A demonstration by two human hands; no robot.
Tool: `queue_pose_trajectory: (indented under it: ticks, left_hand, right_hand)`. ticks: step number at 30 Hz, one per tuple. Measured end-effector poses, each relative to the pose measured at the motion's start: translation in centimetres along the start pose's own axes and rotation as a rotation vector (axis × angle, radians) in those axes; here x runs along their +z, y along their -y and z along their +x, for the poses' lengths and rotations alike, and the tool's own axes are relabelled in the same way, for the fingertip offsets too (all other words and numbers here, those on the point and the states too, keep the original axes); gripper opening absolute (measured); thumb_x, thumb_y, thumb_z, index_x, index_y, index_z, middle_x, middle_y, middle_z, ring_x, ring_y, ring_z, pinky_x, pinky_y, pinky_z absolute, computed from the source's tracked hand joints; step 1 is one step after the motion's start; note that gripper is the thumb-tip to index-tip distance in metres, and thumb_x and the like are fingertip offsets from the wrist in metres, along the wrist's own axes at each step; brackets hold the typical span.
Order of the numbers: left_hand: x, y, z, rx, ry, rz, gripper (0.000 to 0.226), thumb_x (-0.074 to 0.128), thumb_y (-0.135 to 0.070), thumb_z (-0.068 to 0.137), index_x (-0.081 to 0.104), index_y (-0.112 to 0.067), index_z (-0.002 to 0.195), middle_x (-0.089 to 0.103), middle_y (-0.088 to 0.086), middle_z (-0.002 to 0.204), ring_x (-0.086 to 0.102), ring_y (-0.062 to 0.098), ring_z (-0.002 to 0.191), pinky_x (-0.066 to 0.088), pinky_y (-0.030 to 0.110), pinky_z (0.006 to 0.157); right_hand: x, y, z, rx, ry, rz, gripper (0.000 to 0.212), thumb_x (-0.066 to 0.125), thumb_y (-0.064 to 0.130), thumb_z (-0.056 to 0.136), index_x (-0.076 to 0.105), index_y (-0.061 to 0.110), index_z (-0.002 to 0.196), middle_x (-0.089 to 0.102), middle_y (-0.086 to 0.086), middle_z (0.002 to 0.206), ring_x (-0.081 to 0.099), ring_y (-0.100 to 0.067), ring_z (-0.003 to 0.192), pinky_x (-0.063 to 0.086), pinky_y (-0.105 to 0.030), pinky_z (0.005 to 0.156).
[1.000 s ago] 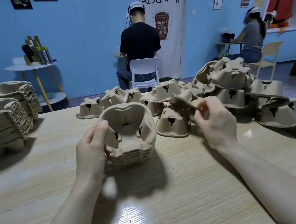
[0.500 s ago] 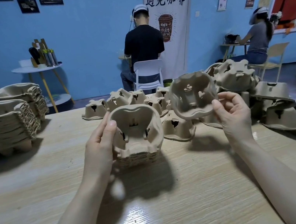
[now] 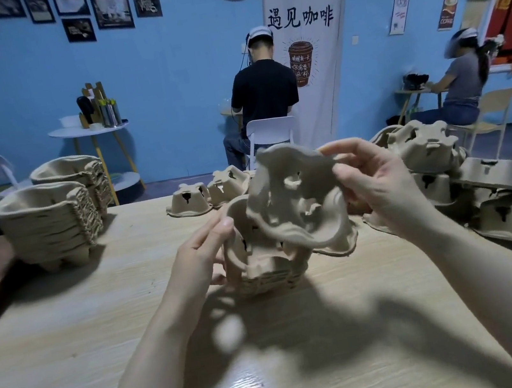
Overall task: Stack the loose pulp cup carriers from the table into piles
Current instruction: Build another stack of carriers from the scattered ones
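My left hand (image 3: 202,257) grips the left rim of a small tilted pile of brown pulp cup carriers (image 3: 262,273) standing on the wooden table (image 3: 102,335). My right hand (image 3: 377,183) pinches a single loose carrier (image 3: 298,197) by its right edge and holds it over the pile's open side, overlapping the top rim. Whether it touches the pile I cannot tell. More loose carriers (image 3: 510,217) lie upside down in a heap at the right, and a few (image 3: 188,201) sit behind the pile.
Two tall finished piles of carriers (image 3: 48,223) stand at the table's left end. Beyond the table a person sits on a white chair (image 3: 267,135) with their back to me, another sits at the far right, and a small round side table (image 3: 90,129) stands by the blue wall.
My right hand lifted a loose carrier out of the heap, turned it open side toward me and brought it left onto the pile. My left hand kept holding the pile.
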State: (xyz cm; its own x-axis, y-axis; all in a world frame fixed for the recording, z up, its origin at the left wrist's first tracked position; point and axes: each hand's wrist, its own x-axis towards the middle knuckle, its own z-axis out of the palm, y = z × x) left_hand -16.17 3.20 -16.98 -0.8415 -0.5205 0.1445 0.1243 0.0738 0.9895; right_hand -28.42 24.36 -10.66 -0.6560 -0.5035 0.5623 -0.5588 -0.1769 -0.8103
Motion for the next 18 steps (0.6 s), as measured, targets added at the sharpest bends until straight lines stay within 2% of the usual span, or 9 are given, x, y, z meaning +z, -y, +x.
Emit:
queue_pose_trajectory:
  ticks: [2,4,6,8,12,16,18]
  left_hand:
    - [-0.6,-0.2,-0.1,-0.035,0.043,-0.019,0.034,0.055,-0.033,0.095,0.066,-0.029,0.127,0.069,-0.008,0.077,0.053,0.005,0.057,0.037,0.027,0.058]
    - [-0.9,-0.4,-0.1,-0.063,0.053,-0.046,0.035,0.057,-0.032,0.094,0.066,-0.026,0.128,0.069,-0.01,0.077,0.054,0.005,0.056,0.038,0.025,0.054]
    - [-1.2,-0.4,-0.1,-0.079,0.065,-0.06,0.036,0.058,-0.032,0.094,0.066,-0.024,0.128,0.07,-0.011,0.077,0.056,0.003,0.054,0.04,0.024,0.052]
    - [-1.4,-0.4,-0.1,-0.085,0.086,-0.067,0.036,0.057,-0.033,0.094,0.065,-0.023,0.128,0.07,-0.011,0.077,0.056,0.003,0.054,0.041,0.024,0.052]
    - [-1.6,-0.5,-0.1,-0.078,0.107,-0.08,0.035,0.057,-0.034,0.094,0.066,-0.026,0.127,0.07,-0.01,0.077,0.058,0.002,0.054,0.041,0.024,0.052]
    - [-1.6,-0.4,-0.1,-0.063,0.111,-0.073,0.032,0.055,-0.032,0.096,0.067,-0.031,0.126,0.068,-0.009,0.075,0.056,0.001,0.056,0.042,0.021,0.05]
    - [-1.5,-0.4,-0.1,-0.066,0.1,-0.083,0.031,0.055,-0.033,0.096,0.068,-0.032,0.124,0.068,-0.01,0.076,0.056,0.0,0.056,0.041,0.021,0.05]
  right_hand:
    - [1.0,1.4,1.3,-0.007,0.136,-0.14,0.027,0.052,0.003,0.098,0.07,0.023,0.104,0.058,-0.013,0.078,0.05,-0.012,0.066,0.044,-0.027,0.058]
    - [1.7,2.3,2.8,-0.012,0.277,-0.231,0.028,0.054,0.008,0.098,0.073,0.028,0.104,0.058,-0.022,0.093,0.051,-0.022,0.076,0.047,-0.04,0.067]
    - [2.3,2.9,4.3,-0.028,0.406,-0.331,0.027,0.057,0.01,0.096,0.074,0.029,0.103,0.061,-0.012,0.102,0.06,-0.024,0.09,0.054,-0.041,0.083]
    - [3.1,3.5,5.5,-0.05,0.502,-0.453,0.025,0.059,0.012,0.096,0.073,0.032,0.103,0.059,-0.004,0.102,0.06,-0.022,0.099,0.054,-0.04,0.09]
    - [4.9,4.0,7.1,-0.101,0.551,-0.573,0.025,0.062,0.012,0.094,0.074,0.033,0.101,0.056,0.009,0.089,0.055,-0.004,0.083,0.045,-0.024,0.074]
    - [6.9,3.5,7.4,-0.151,0.56,-0.676,0.018,0.067,0.019,0.091,0.076,0.033,0.1,0.058,0.011,0.088,0.054,-0.011,0.083,0.04,-0.02,0.07]
    - [7.1,3.0,7.1,-0.162,0.511,-0.641,0.016,0.071,0.019,0.089,0.077,0.029,0.1,0.061,0.015,0.085,0.055,-0.007,0.081,0.039,-0.015,0.069]
